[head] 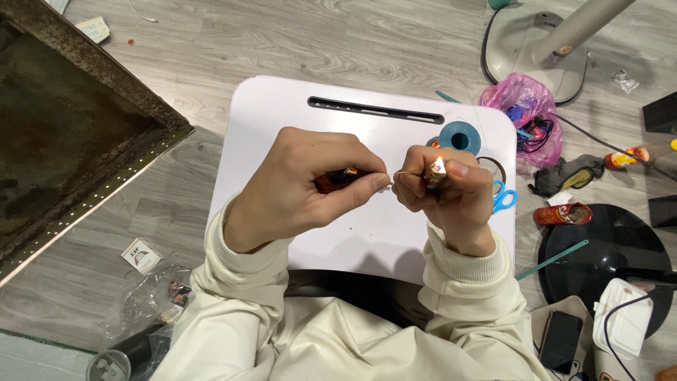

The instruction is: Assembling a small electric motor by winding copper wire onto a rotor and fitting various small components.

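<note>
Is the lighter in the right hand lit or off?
Lit: a small flame shows at the top of the lighter gripped in the right hand.

Left hand (pixel 303 187) mid-frame, fingers curled, thumb and forefinger pinched toward the right. Right hand (pixel 448 194) just beside it, fisted, thumb on top. Both cream-sleeved forearms rising from bottom.

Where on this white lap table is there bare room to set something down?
The white lap table is bare along its left side, between the slot and the left hand. Its right edge is crowded: blue spool, blue scissors, right hand.
</note>
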